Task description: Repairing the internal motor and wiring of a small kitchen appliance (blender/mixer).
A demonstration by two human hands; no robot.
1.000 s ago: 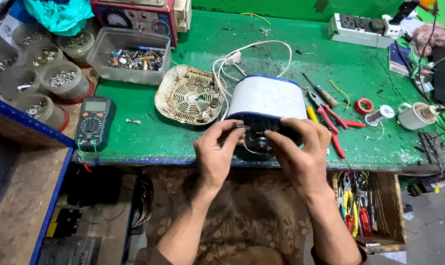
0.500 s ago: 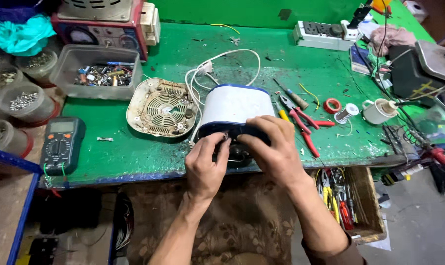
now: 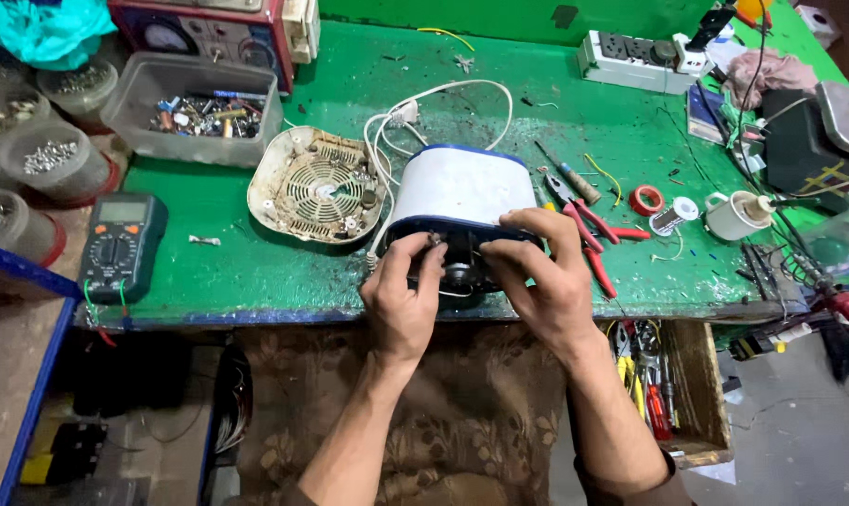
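Two hands work on one white appliance [image 3: 462, 187] with a blue edge. It lies on its side at the front edge of the green worktop [image 3: 256, 272], and its open dark end faces the person. The left hand [image 3: 404, 295] pinches a small part at that dark end. The right hand [image 3: 541, 281] is curled around the appliance's blue rim. White wires run out behind the appliance. Just left of it lies one cream fan cover [image 3: 317, 185]. Farther left of the appliance sit one meter [image 3: 120, 245] and one clear box [image 3: 192, 108] full of small metal bits. Right of the appliance lie red-handled pliers [image 3: 588, 234] and one white cup [image 3: 731, 215].
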